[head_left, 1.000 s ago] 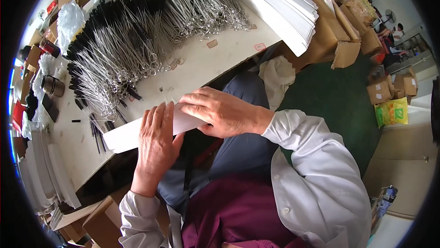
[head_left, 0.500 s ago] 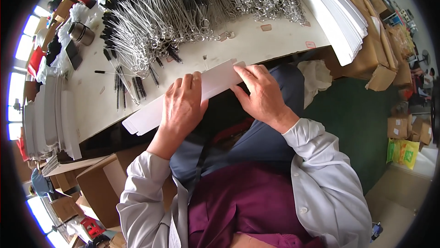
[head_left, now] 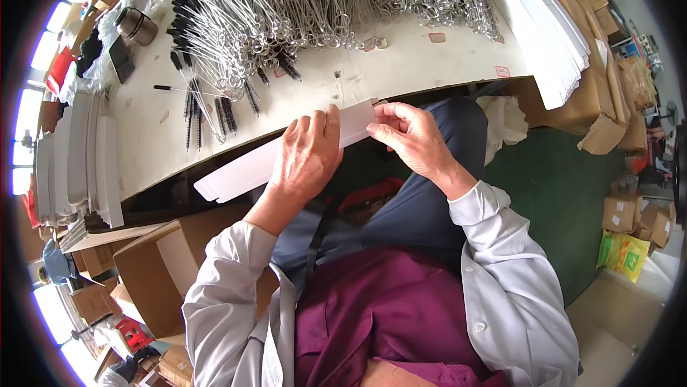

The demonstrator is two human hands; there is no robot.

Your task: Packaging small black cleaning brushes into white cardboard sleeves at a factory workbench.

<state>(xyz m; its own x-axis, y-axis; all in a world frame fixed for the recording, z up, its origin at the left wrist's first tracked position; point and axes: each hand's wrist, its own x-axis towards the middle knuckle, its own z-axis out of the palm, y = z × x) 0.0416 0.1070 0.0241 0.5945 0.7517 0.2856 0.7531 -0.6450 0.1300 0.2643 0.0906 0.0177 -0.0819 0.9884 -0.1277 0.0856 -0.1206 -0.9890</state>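
A long, narrow white carton (head_left: 247,169) lies slantwise along the table's near edge, its flapped left end lower than its right. My left hand (head_left: 308,154) is closed over its middle, fingers on top. At the carton's right end, my right hand (head_left: 415,140) pinches the end between curled fingers and thumb. Whether anything is inside the carton does not show. Beyond it, wire-handled brushes (head_left: 257,26) with looped ends and black bristles form a large heap. Several loose brushes (head_left: 192,119) lie nearer, left of the heap.
Flat white cartons stand in a stack (head_left: 68,162) at the table's left, and another stack (head_left: 544,36) lies at its right. A metal flask (head_left: 136,26) and a dark flat object (head_left: 121,59) sit at the far left. Cardboard boxes (head_left: 154,272) are below left.
My left hand has slid rightward along the carton. My right hand's fingers have curled in and its thumb has come up to the carton's end. The whole view has shifted slightly.
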